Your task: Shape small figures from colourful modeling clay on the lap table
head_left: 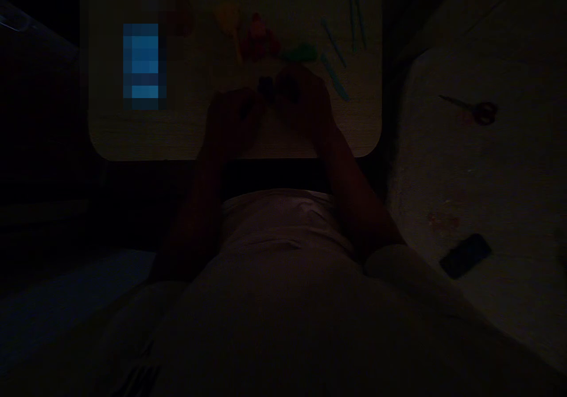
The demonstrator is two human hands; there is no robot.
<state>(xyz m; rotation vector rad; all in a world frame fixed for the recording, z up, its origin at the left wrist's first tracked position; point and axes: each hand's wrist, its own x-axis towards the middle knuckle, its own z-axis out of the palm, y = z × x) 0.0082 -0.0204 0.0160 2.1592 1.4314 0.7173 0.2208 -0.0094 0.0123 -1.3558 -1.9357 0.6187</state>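
Head view: left hand and right hand curl inward; I cannot tell whether either grip is closed. Between them sits a small dark lump; handling it seems the current step, the next calling for fine control. Gloom hides contact; pixelation masks the worktop's blue patch.

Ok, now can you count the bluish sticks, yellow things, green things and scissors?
Bluish sticks: 4
Yellow thing: 1
Green thing: 1
Scissors: 1
Total: 7, as far as the dark picture shows
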